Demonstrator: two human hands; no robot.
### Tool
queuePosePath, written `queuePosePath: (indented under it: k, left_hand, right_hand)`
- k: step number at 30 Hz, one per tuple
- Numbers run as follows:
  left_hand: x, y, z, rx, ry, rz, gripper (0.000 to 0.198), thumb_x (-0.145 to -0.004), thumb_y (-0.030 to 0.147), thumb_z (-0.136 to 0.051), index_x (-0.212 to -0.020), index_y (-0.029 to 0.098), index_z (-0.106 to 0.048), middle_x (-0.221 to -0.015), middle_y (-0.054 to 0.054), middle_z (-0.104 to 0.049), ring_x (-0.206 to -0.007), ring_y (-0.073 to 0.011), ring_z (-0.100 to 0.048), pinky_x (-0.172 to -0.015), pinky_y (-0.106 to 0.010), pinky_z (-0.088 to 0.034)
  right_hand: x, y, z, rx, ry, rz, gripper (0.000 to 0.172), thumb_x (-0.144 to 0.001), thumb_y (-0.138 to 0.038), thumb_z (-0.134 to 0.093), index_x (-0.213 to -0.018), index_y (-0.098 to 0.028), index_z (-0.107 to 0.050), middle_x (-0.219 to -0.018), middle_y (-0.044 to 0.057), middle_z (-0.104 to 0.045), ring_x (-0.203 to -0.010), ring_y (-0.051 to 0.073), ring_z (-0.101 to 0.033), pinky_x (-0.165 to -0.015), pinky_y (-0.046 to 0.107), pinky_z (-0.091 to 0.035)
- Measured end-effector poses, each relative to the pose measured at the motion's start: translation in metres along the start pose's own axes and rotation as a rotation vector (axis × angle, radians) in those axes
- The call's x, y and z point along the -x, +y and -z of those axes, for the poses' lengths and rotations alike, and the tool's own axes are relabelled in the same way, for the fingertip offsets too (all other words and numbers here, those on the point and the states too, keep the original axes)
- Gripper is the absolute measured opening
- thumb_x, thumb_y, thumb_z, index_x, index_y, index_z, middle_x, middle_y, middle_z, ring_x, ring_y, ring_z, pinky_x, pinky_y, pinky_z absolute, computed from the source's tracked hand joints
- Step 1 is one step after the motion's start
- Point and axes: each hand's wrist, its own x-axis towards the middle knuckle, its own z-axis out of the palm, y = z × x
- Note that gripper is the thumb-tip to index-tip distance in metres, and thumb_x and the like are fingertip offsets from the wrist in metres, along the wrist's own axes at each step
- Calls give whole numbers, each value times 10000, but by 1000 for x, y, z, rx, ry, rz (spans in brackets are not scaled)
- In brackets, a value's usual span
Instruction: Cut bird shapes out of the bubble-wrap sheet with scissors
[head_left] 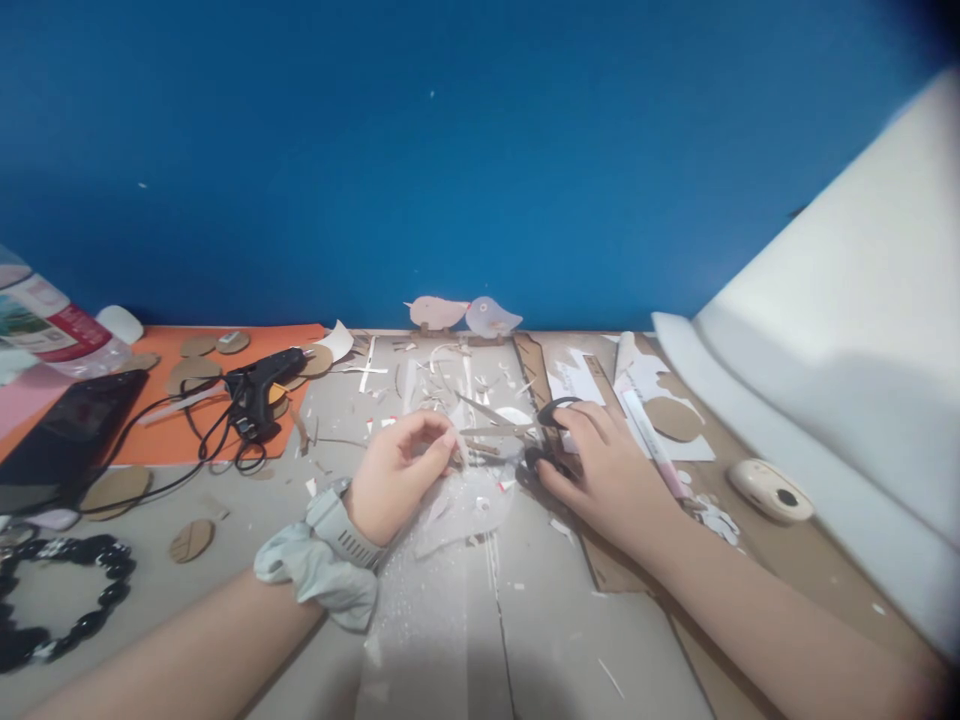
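My right hand [592, 460] grips a pair of scissors [501, 430] by its dark handles, fingers in the loops. The blades are spread and point left, toward my left hand [409, 470]. Thumb and forefinger of that left hand are pinched together at the blades; a small pale bit shows at the fingertips, too small to name. Beneath the hands lies a clear plastic sheet [465, 510] with paper scraps around it. Two bird-shaped cutouts, a pink bird [436, 312] and a pale lilac bird [491, 317], stand at the back against the blue wall.
At left, a black glue gun [259, 390] rests on orange paper [169, 345] among cardboard discs. A dark phone [71, 430], a bottle [56, 320] and a beaded bracelet [90, 625] lie farther left. Cardboard [611, 560], a marker [649, 440] and a cream oval device [771, 490] are at right.
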Motion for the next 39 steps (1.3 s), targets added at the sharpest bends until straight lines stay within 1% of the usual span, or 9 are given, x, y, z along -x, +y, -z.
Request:
queuePosePath:
  k: [10,17,22,25,30,34,39]
  left_hand:
    - [1,4,0,-11,-28,-2,113,-822,263,-525,-792,157,-552,-727,-6,-568,-681,-112,-573,-606,-217,-522]
    - [-1,3,1,28,-44,17,131,-810,284,-542,-784,157,-564,-717,-7,-582,-679,-115,-573,-603,-221,-526]
    - [-2,5,0,81,-1,61,143,-795,298,-556,-809,156,-554,-727,-3,-564,-696,-119,-569,-597,-227,-525]
    - [-2,7,0,127,15,77,152,-795,306,-549,-788,155,-532,-716,4,-544,-699,-118,-558,-592,-229,-522]
    - [-2,8,-1,102,20,75,144,-773,285,-567,-746,149,-525,-703,4,-536,-685,-116,-545,-585,-231,-520]
    - [-1,7,0,77,8,75,142,-779,284,-560,-754,148,-526,-711,-1,-542,-691,-121,-552,-595,-239,-521]
    - [-1,6,0,47,-2,66,128,-789,279,-551,-767,155,-527,-731,-5,-554,-707,-124,-560,-606,-242,-524]
  right_hand:
    - [0,-2,2,3,6,-1,335,-774,-297,-493,-1076,-157,-459,-1059,120,-519,-996,282,-469,-817,397,-418]
    - [0,-3,1,-3,25,-5,334,-767,-296,-502,-1069,-158,-468,-1054,118,-531,-1003,278,-472,-806,385,-423]
    - [0,-2,1,33,64,31,345,-759,-292,-518,-1068,-146,-475,-1042,110,-534,-976,269,-480,-803,372,-421]
    - [0,-2,0,58,82,54,336,-767,-291,-513,-1063,-135,-482,-1037,114,-535,-964,270,-480,-808,372,-415]
    - [0,-1,-1,68,87,56,343,-766,-290,-513,-1068,-131,-485,-1042,113,-537,-965,273,-478,-815,374,-410]
    - [0,-1,-1,54,78,39,346,-765,-294,-517,-1072,-138,-484,-1047,108,-537,-969,271,-478,-814,374,-410]
    - [-1,-2,-1,52,77,55,340,-759,-288,-528,-1063,-141,-487,-1033,104,-543,-957,267,-480,-810,374,-410]
